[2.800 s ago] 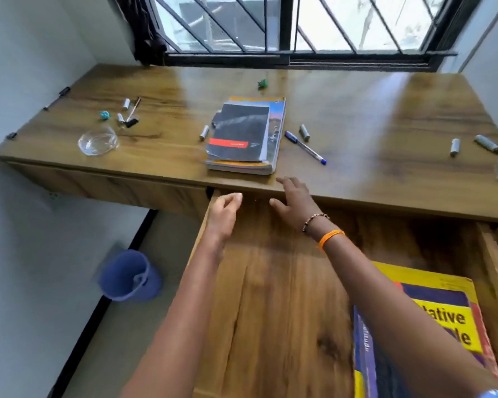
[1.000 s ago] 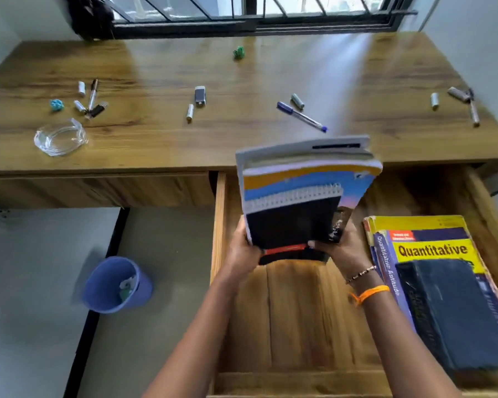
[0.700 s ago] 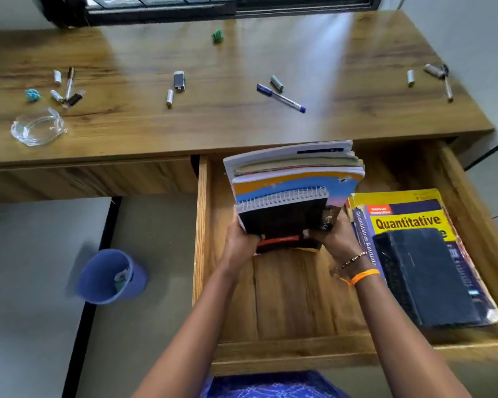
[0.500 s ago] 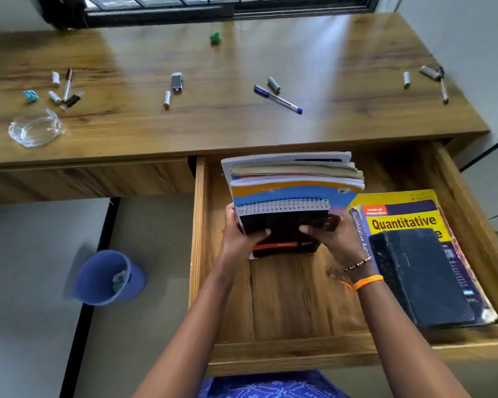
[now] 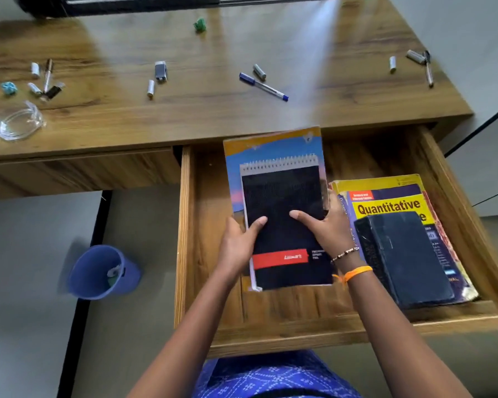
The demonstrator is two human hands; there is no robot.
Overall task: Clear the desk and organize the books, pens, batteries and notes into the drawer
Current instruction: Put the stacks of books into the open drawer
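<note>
A stack of books (image 5: 282, 196), with a black spiral notepad on top of a blue and orange book, lies almost flat in the open wooden drawer (image 5: 184, 239). My left hand (image 5: 239, 245) grips its left edge and my right hand (image 5: 325, 228) grips its right edge, thumbs on the black cover. To the right in the drawer lie a yellow "Quantitative" book (image 5: 391, 202) and a dark book (image 5: 406, 257) on top of it. On the desk (image 5: 184, 116) lie a blue pen (image 5: 263, 87), several batteries (image 5: 150, 88) and more pens (image 5: 428, 70).
A clear glass dish (image 5: 13, 122) stands at the desk's left front. Small crumpled notes, teal (image 5: 8, 88) and green (image 5: 199, 25), lie on the desk. A blue bin (image 5: 101, 272) stands on the floor left of the drawer. A wall runs along the right side.
The stack of books has come off the desk in both hands, tilted from upright to nearly flat and lowered into the drawer's left part.
</note>
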